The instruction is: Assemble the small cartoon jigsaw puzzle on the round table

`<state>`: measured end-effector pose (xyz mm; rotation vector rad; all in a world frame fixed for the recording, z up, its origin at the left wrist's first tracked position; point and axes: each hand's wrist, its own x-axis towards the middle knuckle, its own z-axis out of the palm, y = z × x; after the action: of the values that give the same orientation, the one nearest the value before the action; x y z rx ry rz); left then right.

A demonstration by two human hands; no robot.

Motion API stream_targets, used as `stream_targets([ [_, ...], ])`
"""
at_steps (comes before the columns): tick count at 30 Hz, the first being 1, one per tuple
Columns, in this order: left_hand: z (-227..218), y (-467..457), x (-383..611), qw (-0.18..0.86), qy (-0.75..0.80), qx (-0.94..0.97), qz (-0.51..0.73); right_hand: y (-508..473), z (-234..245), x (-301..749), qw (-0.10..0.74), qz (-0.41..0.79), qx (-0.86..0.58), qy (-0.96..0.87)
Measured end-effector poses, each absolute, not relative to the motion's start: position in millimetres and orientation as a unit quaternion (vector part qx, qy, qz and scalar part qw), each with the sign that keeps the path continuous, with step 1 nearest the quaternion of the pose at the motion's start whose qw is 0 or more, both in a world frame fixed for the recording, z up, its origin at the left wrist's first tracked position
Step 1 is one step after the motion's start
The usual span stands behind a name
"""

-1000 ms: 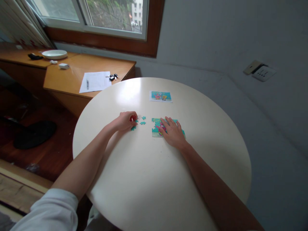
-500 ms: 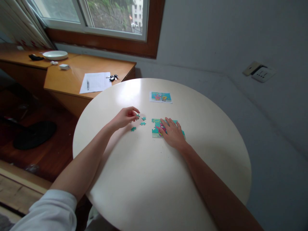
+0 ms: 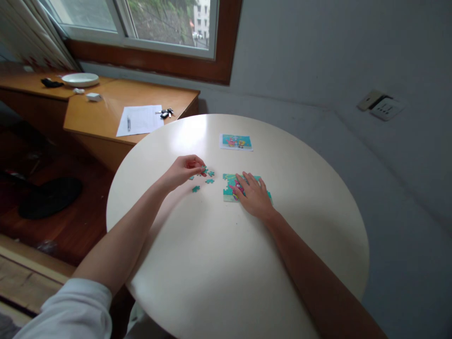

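A partly built teal jigsaw (image 3: 229,182) lies near the middle of the round cream table (image 3: 212,263). My right hand (image 3: 254,195) rests flat on it, fingers spread, covering most of the picture. My left hand (image 3: 183,169) is lifted slightly off the table to the left, its fingers pinched on a small teal puzzle piece (image 3: 204,169). A few loose teal pieces (image 3: 209,181) lie on the table between my hands, one more (image 3: 195,189) a little nearer me. A small reference picture (image 3: 236,141) of cartoon figures lies farther back.
A wooden desk (image 3: 106,117) stands left of the table, with a sheet of paper and pen (image 3: 140,119), keys (image 3: 165,112) and a white plate (image 3: 79,79). A window runs above it. A wall socket (image 3: 382,106) sits on the right wall. A dark round base (image 3: 49,197) rests on the floor.
My left hand has risen from the table where it was gathering loose pieces and moved slightly right, pinching one piece. My right hand has stayed flat on the jigsaw.
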<state>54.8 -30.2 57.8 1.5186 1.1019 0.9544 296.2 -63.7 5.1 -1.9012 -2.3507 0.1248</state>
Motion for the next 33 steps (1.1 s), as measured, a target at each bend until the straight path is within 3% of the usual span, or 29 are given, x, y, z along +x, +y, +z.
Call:
stream_targets([
  [33, 52.9, -28.9, 56.2, 0.507, 0.449, 0.631, 0.378, -65.7, 7.4, 295.1, 0.063, 0.041, -0.626, -0.777],
])
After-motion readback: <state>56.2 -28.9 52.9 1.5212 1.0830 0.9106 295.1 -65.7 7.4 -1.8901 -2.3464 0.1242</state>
